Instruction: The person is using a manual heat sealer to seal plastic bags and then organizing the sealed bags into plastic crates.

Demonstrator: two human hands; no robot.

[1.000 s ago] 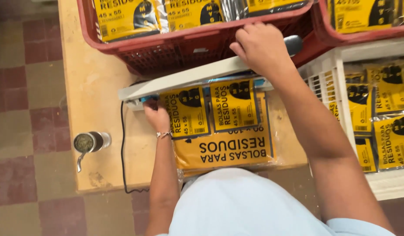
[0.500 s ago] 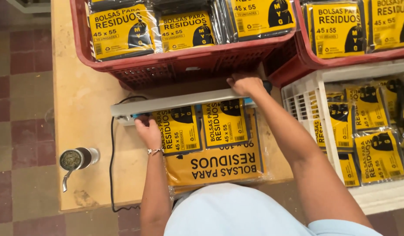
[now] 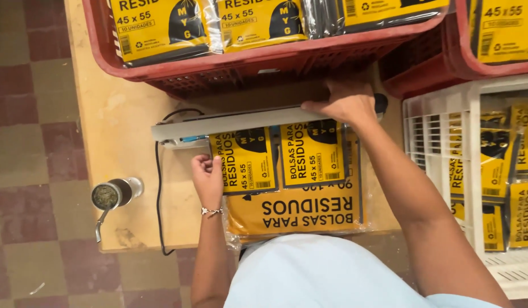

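Two small yellow-and-black plastic packets of bags [image 3: 278,157] lie side by side on a larger yellow packet [image 3: 298,214], their top edges tucked under the long grey bar of a heat sealer [image 3: 229,124] on the pale wooden worktop [image 3: 118,120]. The right hand [image 3: 346,102] lies flat on the bar's right end, fingers spread over it rather than gripping. The left hand [image 3: 208,178] pinches the left edge of the left packet, fingers curled closed on it. A black cable [image 3: 158,188] runs down from the sealer. Beside it stands a metal cup with a straw [image 3: 111,197]. Red plastic crates [image 3: 264,60] and a white crate [image 3: 446,131] hold more packets.
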